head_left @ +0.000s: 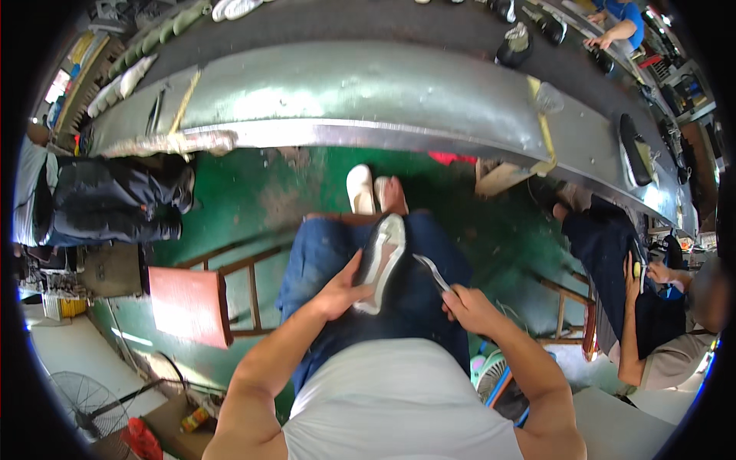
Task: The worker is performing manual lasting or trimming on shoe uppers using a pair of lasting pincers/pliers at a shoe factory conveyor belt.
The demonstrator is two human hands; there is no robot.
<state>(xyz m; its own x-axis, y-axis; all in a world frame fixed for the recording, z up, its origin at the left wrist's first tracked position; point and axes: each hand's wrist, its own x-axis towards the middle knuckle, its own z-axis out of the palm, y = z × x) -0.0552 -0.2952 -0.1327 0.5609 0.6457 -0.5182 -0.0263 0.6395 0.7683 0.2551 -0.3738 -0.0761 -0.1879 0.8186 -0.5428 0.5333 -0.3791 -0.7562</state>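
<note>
Dark shoe with pale-rimmed brown sole: over blue-clad lap, gripped in left hand. Slim curved silvery metal tool: clasped in right hand. Hazard: loosened shoe grip could misdirect tool.

1. Your left hand holds a shoe over your lap.
2. Your right hand holds a tool just right of the shoe.
3. The bench runs across before you, beyond your feet.
4. Another shoe lies on the bench's right part.
5. A stool stands left, a co-worker right.
6. A fan is farther back on your left.
</note>
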